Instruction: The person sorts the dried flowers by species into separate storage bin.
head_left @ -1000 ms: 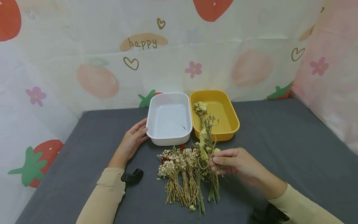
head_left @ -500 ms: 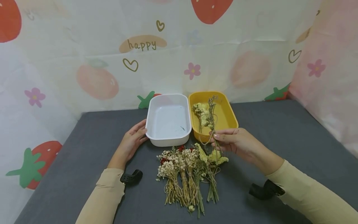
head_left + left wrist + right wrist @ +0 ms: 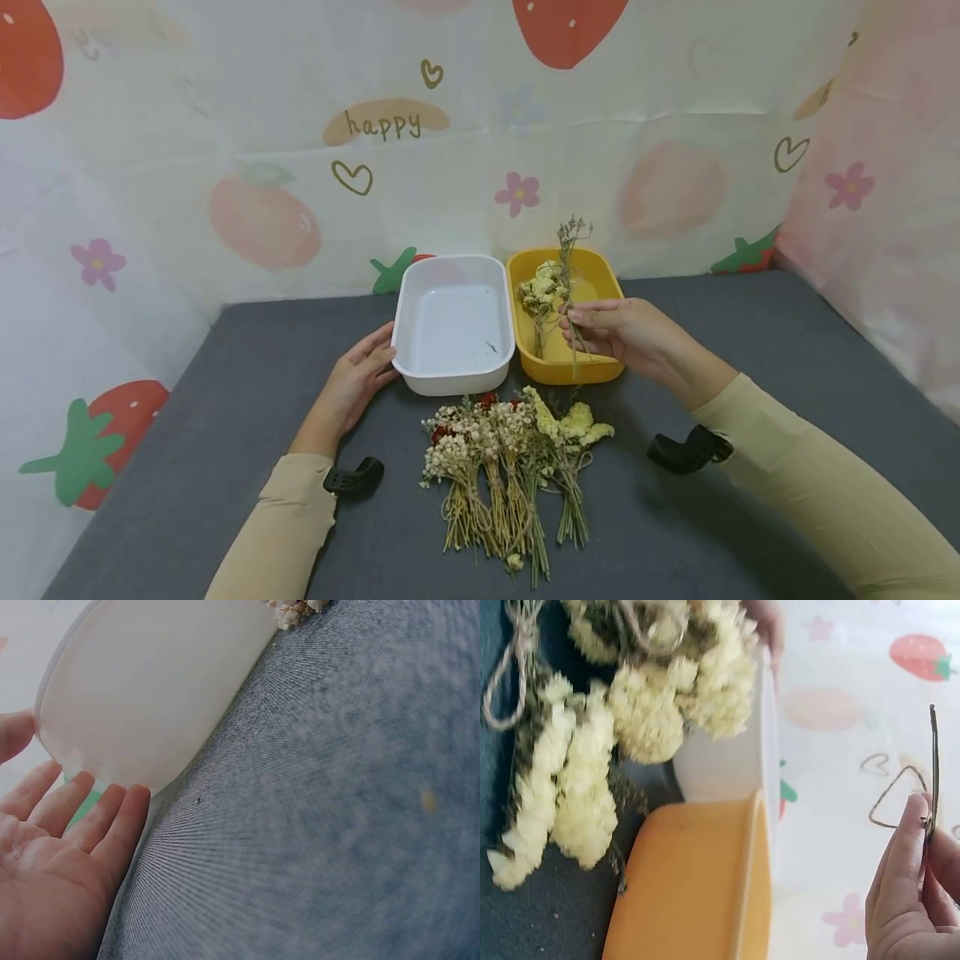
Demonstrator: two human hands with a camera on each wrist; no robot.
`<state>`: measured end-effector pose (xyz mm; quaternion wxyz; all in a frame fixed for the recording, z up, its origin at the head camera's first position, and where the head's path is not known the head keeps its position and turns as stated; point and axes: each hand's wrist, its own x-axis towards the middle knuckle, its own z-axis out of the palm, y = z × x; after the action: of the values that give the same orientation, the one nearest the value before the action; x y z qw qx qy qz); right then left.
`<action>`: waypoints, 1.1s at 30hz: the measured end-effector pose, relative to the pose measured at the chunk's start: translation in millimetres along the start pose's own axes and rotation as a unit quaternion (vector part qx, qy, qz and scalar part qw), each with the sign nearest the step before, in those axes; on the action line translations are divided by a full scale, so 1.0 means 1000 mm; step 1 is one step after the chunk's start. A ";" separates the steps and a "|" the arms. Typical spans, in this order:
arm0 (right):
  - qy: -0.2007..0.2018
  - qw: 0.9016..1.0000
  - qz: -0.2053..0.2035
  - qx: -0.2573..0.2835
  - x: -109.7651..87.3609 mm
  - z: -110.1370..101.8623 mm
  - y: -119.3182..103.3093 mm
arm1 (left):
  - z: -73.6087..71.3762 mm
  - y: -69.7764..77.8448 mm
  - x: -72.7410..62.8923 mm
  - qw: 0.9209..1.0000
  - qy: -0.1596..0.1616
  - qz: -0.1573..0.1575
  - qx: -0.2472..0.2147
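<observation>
My right hand (image 3: 641, 335) pinches a bunch of dried flowers (image 3: 568, 258) with thin stems and small dull heads between thumb and fingers. It holds the bunch upright over the yellow tub (image 3: 562, 373); a twine loop (image 3: 889, 802) hangs off it in the right wrist view. Pale yellow dried flowers (image 3: 542, 293) lie inside the tub along its left side. At the left side of the white tub (image 3: 453, 382), my left hand (image 3: 351, 383) rests its fingertips (image 3: 137, 796) on the outer wall, fingers nearly straight, thumb near the rim.
In front of the tubs lie several twine-tied dried bunches: cream ones (image 3: 453, 450), some with red blooms (image 3: 440, 433), and a yellow one (image 3: 577, 421) at the right. A leafy scrap (image 3: 491, 347) lies in the white tub. A printed cloth backdrop (image 3: 450, 208) stands behind.
My right hand has lifted the thin-stemmed bunch from beside the yellow bunch and carried it up and away over the yellow tub. My left hand stays at the white tub.
</observation>
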<state>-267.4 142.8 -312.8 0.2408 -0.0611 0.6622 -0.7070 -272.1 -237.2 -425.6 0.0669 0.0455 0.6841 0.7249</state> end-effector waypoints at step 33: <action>0.056 0.996 0.064 -0.021 0.096 -0.018 0.035 | 0.003 0.000 -0.002 1.000 0.007 -0.001 0.008</action>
<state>-349.5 118.7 -371.2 0.2466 0.0156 0.6919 -0.6784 -269.6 -235.1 -425.0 0.0629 0.0404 0.6903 0.7197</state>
